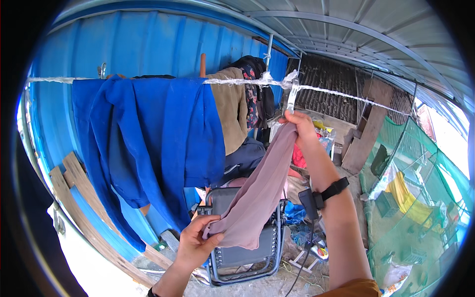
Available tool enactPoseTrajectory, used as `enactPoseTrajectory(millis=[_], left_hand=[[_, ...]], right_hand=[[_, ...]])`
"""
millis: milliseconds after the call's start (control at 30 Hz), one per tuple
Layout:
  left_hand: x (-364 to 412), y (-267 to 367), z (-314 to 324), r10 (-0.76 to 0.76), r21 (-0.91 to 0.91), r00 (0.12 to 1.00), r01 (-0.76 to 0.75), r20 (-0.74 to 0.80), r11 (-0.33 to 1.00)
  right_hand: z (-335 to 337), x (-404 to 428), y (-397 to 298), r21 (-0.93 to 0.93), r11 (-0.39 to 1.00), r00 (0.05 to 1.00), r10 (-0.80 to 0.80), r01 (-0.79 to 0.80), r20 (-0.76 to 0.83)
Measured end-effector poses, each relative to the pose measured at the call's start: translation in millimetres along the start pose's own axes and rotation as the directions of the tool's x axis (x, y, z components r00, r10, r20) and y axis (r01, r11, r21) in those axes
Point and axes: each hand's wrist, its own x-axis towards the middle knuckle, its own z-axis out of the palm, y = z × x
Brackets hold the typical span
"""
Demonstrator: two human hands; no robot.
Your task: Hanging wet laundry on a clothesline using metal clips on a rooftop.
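A mauve, thin cloth (256, 185) stretches slantwise between my two hands. Its lower left corner is pinched in my left hand (198, 237), between thumb and fingers. Up at the right, my right hand (300, 124) grips the gathered top end of the cloth, just below a metal clip (292, 96) that hangs on a white rope line (334, 94). Whether the fingers also touch the clip is hard to tell. On the same rope, left of the cloth, hangs a blue garment (148, 130). A strap with a small black device is around my right wrist.
Below the cloth stands a folding lounge chair (245, 274). Behind the rope hang a brown garment (228, 111) and dark floral clothing (252, 96) beside a blue corrugated metal wall (148, 44). Wooden planks (92, 237) lean at the left; green netting (404, 222) is at the right.
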Motion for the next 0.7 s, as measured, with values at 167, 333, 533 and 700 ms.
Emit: enactPoseTrajectory(millis=[167,333,533,700], left_hand=[[-2,-7,9,-0.036,-0.044,0.999,0.036,0.003,0.998],[-24,-10,-2,0.099,0.612,0.991,-0.134,0.092,0.780],[-79,-40,-59,0.013,0.657,0.994,0.061,-0.107,0.751],[-162,-36,-101,-0.167,0.408,0.839,0.413,-0.518,0.814]], right_hand=[[3,3,-7,0.084,0.991,0.994,0.107,-0.104,-0.033],[8,-45,46,-0.026,0.984,0.983,0.178,-0.177,0.046],[0,-124,131,-0.345,0.925,0.778,0.334,-0.161,0.533],[63,-167,142,-0.483,0.843,0.440,0.350,0.237,0.827]])
